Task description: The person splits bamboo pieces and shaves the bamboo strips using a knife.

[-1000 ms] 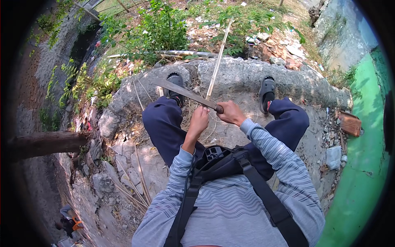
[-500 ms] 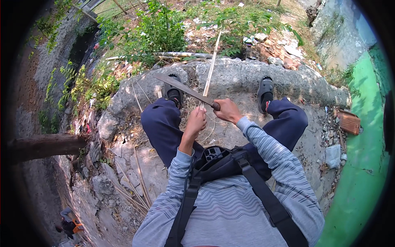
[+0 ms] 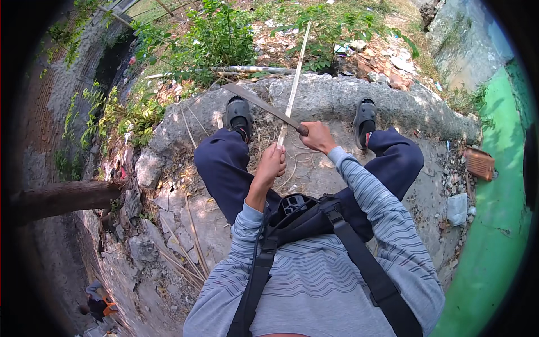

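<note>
My left hand [image 3: 272,166] is closed around the lower end of a long pale strip [image 3: 294,87], which looks like split bamboo or wood. The strip points away from me, past the stone ledge. In my right hand [image 3: 318,137] is the dark handle of a machete [image 3: 263,105]. Its long blade slants to the far left and crosses the strip a little beyond my left hand. Blade and strip appear to touch. Which one lies on top is hard to make out at the crossing.
A rough stone ledge [image 3: 325,101] curves beyond my feet. Loose thin strips [image 3: 193,236] lie on the ground at left. A tree trunk [image 3: 67,201] juts in there. Leafy plants [image 3: 224,39] grow ahead. A brown plastic basket [image 3: 479,163] lies at right; another person [image 3: 98,303] is low at far left.
My right hand and the machete have shifted slightly right and farther out along the strip. The strip's far end has swung a little right and away.
</note>
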`<action>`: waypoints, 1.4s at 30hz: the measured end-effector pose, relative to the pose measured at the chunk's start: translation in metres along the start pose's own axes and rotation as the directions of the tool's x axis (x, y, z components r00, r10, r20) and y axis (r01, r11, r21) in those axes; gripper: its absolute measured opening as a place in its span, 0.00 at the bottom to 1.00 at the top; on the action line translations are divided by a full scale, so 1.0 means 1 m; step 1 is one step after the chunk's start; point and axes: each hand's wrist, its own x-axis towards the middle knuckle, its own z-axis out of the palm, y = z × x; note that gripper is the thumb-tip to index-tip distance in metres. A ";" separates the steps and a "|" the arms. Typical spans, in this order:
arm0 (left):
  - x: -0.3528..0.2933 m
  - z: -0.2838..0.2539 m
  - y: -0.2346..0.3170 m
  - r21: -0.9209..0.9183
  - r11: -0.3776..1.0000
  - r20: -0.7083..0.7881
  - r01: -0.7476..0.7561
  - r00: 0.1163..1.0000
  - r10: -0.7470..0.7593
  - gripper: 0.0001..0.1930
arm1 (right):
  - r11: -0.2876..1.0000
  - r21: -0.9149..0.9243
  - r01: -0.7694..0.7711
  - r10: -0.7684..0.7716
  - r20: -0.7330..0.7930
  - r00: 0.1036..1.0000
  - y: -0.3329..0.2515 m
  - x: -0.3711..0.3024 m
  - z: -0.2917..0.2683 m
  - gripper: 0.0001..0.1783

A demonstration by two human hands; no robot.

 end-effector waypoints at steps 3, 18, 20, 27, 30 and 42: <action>0.000 0.001 0.005 -0.006 1.000 0.023 0.002 1.000 -0.001 0.12 | 0.993 0.093 -0.074 0.077 -0.030 0.997 0.000 -0.002 -0.006 0.08; -0.026 0.002 0.005 0.103 0.993 -0.003 -0.052 0.999 0.053 0.12 | 0.999 -0.037 -0.038 0.041 0.087 0.995 0.012 -0.001 -0.007 0.11; -0.026 -0.001 0.001 0.159 0.985 -0.053 -0.061 0.996 0.071 0.12 | 1.000 -0.023 0.021 -0.019 0.093 0.995 0.007 -0.009 -0.006 0.11; -0.055 -0.006 -0.008 0.396 0.904 0.013 -0.158 0.986 0.167 0.12 | 0.993 0.023 -0.120 0.116 0.110 0.987 0.048 0.003 -0.009 0.14; -0.063 -0.014 -0.011 0.236 0.971 0.017 -0.045 0.999 0.042 0.11 | 0.993 -0.020 -0.118 0.120 0.071 0.990 0.044 -0.010 0.007 0.11; -0.096 -0.018 -0.012 -0.192 0.955 0.149 0.225 0.969 -0.199 0.06 | 0.991 0.053 -0.119 0.108 0.176 0.979 0.085 -0.016 0.034 0.12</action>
